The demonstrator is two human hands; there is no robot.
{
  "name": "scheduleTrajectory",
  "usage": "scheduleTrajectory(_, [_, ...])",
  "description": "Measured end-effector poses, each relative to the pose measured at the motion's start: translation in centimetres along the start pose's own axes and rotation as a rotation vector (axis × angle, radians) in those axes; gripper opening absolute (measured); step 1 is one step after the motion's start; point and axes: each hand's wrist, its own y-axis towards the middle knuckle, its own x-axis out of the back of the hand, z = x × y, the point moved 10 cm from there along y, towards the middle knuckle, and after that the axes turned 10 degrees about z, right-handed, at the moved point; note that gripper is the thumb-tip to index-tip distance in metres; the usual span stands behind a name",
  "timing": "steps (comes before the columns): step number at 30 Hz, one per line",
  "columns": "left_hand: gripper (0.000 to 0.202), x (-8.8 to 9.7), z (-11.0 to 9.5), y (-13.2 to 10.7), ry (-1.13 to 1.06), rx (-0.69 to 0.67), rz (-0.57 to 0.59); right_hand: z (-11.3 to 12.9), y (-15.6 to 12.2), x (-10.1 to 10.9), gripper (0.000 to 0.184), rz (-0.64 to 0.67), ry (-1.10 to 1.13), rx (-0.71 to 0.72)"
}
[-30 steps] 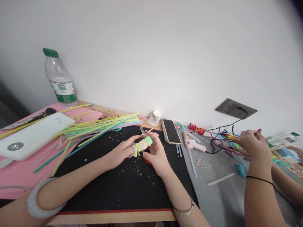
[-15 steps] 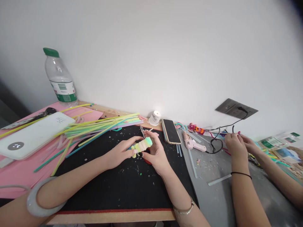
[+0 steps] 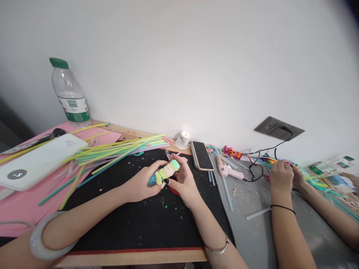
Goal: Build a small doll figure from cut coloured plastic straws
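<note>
Above a black mat (image 3: 126, 228) I hold a small fuzzy pipe-cleaner figure (image 3: 168, 170), banded blue, yellow, cream and mint green. My left hand (image 3: 144, 183) wraps round its blue end. From the other side, my right hand (image 3: 183, 183) curves round it, with the thumb against its lower edge near the yellow part. Behind my fingers lie scissors (image 3: 167, 154), mostly hidden; a red piece, perhaps their handle, shows under my right hand. Tiny scraps dot the mat.
Pipe cleaners (image 3: 120, 149), a white power bank (image 3: 42, 160) and a bottle (image 3: 71, 97) are on the left. A paper cup (image 3: 183, 140), phone (image 3: 202, 156) and pink glue gun (image 3: 228, 170) stand along the back. A co-worker's hands (image 3: 283, 175) work at the right.
My left hand has shifted its fingers back toward the blue end, so more of the blue and yellow parts shows. The co-worker's hands have moved slightly right and down.
</note>
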Motion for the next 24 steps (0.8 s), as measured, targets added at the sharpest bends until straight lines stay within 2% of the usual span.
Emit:
scheduleTrajectory(8, [0.052,0.64,-0.22,-0.35,0.160,-0.037,-0.068,-0.04,0.04,-0.16,0.066,0.011,0.005,-0.016])
scheduleTrajectory(20, [0.053,0.80,0.12,-0.49,0.189,-0.076,-0.120,0.24,0.06,-0.50,0.063,0.023,-0.035,0.022])
scheduleTrajectory(24, [0.055,0.73,0.07,-0.49,0.201,-0.080,-0.102,0.36,0.07,-0.59,0.061,0.025,-0.069,0.044])
